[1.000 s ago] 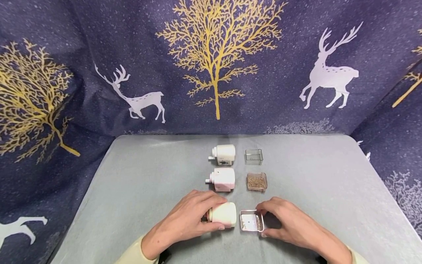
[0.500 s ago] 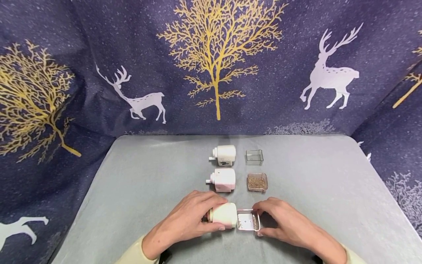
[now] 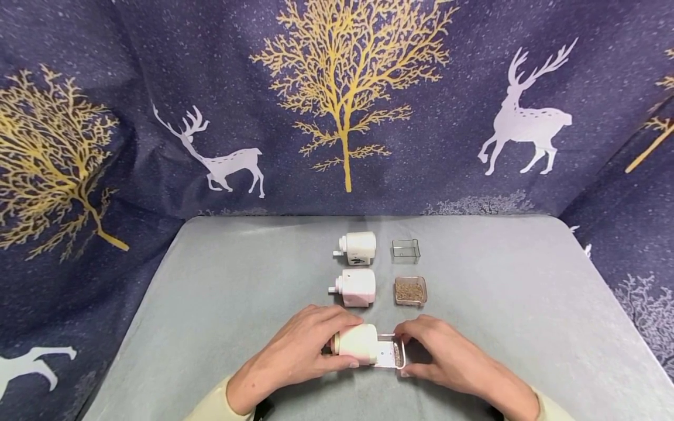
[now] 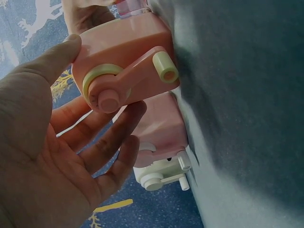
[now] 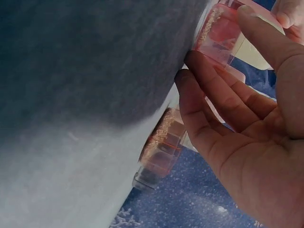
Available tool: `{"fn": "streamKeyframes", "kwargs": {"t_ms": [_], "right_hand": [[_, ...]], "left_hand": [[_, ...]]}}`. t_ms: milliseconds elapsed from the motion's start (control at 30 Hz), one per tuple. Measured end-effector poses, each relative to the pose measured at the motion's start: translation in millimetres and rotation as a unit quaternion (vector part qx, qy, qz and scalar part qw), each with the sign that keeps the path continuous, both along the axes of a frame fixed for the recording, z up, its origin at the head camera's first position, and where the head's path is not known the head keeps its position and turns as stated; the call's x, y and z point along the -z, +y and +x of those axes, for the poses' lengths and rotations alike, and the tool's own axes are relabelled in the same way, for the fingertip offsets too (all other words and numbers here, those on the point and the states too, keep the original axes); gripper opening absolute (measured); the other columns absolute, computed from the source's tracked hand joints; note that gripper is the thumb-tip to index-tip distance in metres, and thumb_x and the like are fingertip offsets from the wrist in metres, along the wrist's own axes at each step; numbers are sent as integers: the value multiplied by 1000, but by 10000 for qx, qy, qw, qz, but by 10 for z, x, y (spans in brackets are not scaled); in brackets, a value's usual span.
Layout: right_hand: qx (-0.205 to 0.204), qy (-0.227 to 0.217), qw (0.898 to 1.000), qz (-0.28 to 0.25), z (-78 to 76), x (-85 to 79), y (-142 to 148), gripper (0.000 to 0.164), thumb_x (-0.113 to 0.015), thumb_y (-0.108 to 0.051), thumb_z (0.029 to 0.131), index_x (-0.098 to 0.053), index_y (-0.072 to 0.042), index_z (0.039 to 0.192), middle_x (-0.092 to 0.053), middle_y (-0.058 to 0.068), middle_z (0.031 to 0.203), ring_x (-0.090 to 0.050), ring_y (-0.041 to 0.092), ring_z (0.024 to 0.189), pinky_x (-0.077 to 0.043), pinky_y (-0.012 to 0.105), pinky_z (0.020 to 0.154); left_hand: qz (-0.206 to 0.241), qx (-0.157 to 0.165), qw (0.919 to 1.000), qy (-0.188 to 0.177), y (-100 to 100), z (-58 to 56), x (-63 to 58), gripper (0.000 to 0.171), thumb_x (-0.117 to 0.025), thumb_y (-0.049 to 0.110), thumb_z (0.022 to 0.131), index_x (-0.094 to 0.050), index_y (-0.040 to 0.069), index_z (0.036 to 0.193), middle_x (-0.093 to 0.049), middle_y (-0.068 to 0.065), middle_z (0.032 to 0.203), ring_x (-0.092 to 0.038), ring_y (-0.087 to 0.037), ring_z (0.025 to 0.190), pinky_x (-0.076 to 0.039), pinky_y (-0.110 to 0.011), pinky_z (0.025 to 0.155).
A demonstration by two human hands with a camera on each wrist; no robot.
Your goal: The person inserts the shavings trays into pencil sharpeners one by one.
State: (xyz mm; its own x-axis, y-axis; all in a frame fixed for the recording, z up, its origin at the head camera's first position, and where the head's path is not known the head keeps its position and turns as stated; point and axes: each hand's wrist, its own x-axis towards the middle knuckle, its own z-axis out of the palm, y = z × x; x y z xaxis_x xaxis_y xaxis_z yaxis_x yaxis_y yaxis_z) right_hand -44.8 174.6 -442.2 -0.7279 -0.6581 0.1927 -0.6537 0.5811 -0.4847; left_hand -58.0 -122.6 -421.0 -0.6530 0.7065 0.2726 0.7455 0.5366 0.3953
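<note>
My left hand (image 3: pixel 305 346) grips a cream and pink pencil sharpener (image 3: pixel 357 344) lying on the table, thumb on its near side and fingers on its far side. In the left wrist view its pink crank (image 4: pixel 138 69) with a yellow knob faces the palm. With thumb and fingers my right hand (image 3: pixel 447 355) holds the outer end of a clear shavings drawer (image 3: pixel 387 354). The drawer stands partly inside the sharpener's right end. Pale shavings sit along its outer wall, seen also in the right wrist view, where the drawer (image 5: pixel 217 35) looks pink.
Beyond my hands, a pink sharpener (image 3: pixel 359 287) and a white sharpener (image 3: pixel 360 247) lie in line, cranks to the left. Right of them are a drawer full of brown shavings (image 3: pixel 411 291) and a clear smoky drawer (image 3: pixel 405 250). A patterned cloth (image 3: pixel 421 146) hangs behind the grey table (image 3: pixel 221 280).
My right hand has moved left, sliding the drawer from just beside the sharpener to partly inside it. My left hand and the sharpener have stayed in place.
</note>
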Motion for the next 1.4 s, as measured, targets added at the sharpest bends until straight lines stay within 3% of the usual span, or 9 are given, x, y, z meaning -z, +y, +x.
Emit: {"fn": "streamKeyframes", "kwargs": {"t_ms": [1400], "right_hand": [[-10, -167, 9999, -30, -55, 1, -105, 45, -84, -38, 72, -66, -16, 107, -61, -14, 96, -57, 5, 87, -52, 28, 76]], "left_hand": [[41, -71, 9999, -76, 11, 14, 13, 52, -65, 61, 83, -60, 30, 124, -56, 21, 116, -52, 1, 105, -46, -33, 91]]}}
